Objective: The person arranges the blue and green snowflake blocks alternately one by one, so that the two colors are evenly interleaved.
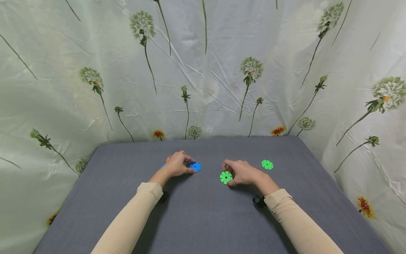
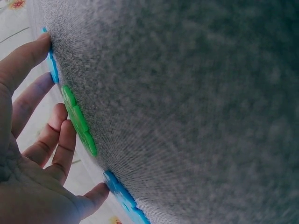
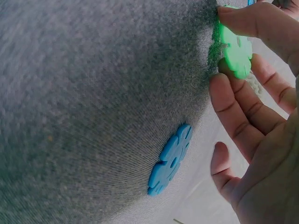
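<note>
My left hand (image 1: pixel 176 165) pinches a blue notched plastic disc (image 1: pixel 197 167) by its edges between thumb and index finger, low over the cloth. Under that hand's other fingers lies a green disc (image 2: pixel 78 120), and by the little finger is another blue disc (image 2: pixel 124 198); both are mostly hidden in the head view. To the right, my right hand (image 1: pixel 245 173) holds a green notched disc (image 1: pixel 226 177) at its rim, tilted up with its face towards me. Thumb and fingertips grip it in the right wrist view. Beside the little finger there, a blue disc (image 3: pixel 169 161) lies flat.
A separate green disc (image 1: pixel 267 164) lies on the grey cloth-covered table (image 1: pixel 203 218), beyond and right of my right hand. Flower-printed sheeting (image 1: pixel 219 77) hangs behind the table and along both sides. Dark straps (image 1: pixel 259 201) show at the wrists.
</note>
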The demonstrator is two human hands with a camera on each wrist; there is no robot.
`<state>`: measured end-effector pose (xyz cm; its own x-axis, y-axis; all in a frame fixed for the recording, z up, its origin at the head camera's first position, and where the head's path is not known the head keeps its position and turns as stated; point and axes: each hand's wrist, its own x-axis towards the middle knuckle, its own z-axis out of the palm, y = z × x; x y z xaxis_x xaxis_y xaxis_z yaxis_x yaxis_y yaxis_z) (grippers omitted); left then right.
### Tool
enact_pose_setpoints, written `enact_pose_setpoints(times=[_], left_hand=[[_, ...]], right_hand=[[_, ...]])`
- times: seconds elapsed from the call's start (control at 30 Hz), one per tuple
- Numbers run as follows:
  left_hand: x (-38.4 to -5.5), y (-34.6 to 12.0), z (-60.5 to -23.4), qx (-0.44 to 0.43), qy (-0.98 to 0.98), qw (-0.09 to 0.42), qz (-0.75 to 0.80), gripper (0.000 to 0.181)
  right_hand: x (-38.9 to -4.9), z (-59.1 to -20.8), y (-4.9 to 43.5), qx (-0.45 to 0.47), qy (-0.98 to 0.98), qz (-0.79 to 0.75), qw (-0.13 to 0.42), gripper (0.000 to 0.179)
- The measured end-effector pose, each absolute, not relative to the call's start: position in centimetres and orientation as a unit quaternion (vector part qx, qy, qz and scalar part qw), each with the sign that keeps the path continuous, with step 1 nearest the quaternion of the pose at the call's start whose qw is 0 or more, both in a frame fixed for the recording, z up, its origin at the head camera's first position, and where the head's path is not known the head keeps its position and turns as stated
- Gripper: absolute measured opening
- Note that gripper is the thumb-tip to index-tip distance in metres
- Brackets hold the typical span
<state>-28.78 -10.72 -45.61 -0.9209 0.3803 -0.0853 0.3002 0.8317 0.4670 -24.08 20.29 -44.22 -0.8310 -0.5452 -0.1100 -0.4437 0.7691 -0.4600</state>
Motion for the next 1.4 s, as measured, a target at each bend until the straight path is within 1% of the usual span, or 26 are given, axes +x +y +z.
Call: enact_pose_setpoints(times=[0.37,0.7,1.1,1.4], left_hand=[[-28.9,-10.8,-45.7,0.18,0.953,0.086,0.227,0.04],[-28.9,-10.8,-45.8,0.178,0.954,0.086,0.227,0.039],[-28.9,-10.8,-45.9,0.18,0.953,0.083,0.23,0.039],[-28.9,-10.9,-45.8,0.18,0.951,0.088,0.235,0.038]], right_hand=[[-24.1,-44.1,20.3,-0.275,0.934,-0.201,0.107,0.046],[-24.5,-43.8,20.0,-0.304,0.943,-0.119,0.069,0.038],[-26.2,-43.8,20.0,-0.307,0.938,-0.15,0.056,0.039],[-27.5,-43.1,18.7,-0.294,0.939,-0.17,0.063,0.043]])
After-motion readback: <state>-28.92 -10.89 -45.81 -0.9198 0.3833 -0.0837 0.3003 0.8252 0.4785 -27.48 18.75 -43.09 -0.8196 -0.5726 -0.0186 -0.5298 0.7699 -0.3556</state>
